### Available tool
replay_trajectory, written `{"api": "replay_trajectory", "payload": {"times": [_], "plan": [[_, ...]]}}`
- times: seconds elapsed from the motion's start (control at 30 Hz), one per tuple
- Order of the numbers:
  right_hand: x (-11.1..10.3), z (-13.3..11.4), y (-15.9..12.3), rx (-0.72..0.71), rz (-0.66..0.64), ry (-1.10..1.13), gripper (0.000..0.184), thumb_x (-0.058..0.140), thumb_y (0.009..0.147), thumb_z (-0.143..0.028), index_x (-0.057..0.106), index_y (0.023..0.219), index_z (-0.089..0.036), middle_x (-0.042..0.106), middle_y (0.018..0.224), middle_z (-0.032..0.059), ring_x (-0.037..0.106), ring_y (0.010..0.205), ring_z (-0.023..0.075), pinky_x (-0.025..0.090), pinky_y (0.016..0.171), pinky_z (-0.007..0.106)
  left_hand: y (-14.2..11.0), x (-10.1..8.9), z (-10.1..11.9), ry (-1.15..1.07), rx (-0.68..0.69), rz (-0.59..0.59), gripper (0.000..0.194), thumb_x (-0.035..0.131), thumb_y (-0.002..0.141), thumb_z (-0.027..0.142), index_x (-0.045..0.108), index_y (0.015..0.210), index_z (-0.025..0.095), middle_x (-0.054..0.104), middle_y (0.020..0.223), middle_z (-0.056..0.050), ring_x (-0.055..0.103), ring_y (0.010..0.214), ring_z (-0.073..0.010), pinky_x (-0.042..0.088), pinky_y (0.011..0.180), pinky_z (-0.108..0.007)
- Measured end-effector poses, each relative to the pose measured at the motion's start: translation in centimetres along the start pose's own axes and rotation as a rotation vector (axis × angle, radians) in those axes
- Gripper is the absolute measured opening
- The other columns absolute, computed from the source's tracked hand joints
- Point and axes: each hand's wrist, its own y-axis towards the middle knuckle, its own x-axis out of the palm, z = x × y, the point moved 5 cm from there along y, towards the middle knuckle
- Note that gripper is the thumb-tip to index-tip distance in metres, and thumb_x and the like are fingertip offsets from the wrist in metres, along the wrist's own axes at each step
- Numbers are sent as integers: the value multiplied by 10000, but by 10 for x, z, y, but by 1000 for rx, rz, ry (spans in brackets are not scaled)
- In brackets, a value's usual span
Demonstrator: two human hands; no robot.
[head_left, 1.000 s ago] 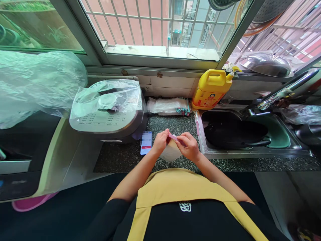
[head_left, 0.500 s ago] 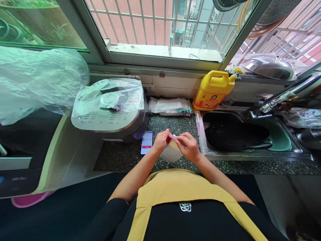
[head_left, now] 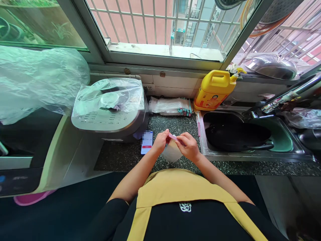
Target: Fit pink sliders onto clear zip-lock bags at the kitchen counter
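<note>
Above the counter, in front of the apron, my left hand [head_left: 161,141] pinches one end of a small pink strip [head_left: 173,137]. My right hand [head_left: 188,146] is closed on the strip's other end, its thumb and fingers pressed together. Below the strip hangs a translucent plastic bag [head_left: 172,154], partly hidden behind my right fingers. Whether the strip is joined to the bag, I cannot tell. Left of my left hand lies a phone [head_left: 146,142] with its screen lit.
A plastic-covered rice cooker [head_left: 107,115] stands at the left. Flat plastic bags [head_left: 168,106] lie along the wall beside a yellow pump jug [head_left: 214,90]. To the right, the sink [head_left: 208,154] holds a black wok [head_left: 235,135]. The speckled counter [head_left: 165,123] has a front edge near the apron.
Both hands keep almost the same grip and place on the pink strip. The view has shifted very slightly.
</note>
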Motion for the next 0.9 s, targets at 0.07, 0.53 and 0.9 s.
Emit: {"api": "replay_trajectory", "payload": {"times": [0.07,0.53,0.9], "plan": [[0,0,1,3,-2,9,90,537,810,-187,599,874,-179,536,757,45,516,690,142,463,604,266,0,0,0,-8,-3,0,461,570,693,563,499,519,143,439,431,32,362,416,-63,259,454,-227],[3,1,3,-14,-14,3,97,522,819,-189,601,876,-187,535,756,45,518,693,143,472,614,276,-1,0,1,-76,-53,20,457,589,680,551,475,510,143,456,443,37,383,420,-58,276,458,-217],[3,5,6,44,-9,43,87,516,827,-207,593,862,-189,533,761,39,522,701,142,474,629,277,-2,3,-2,-240,-74,-2,385,552,719,502,521,571,147,554,555,-2,497,534,-95,392,559,-235]]}}
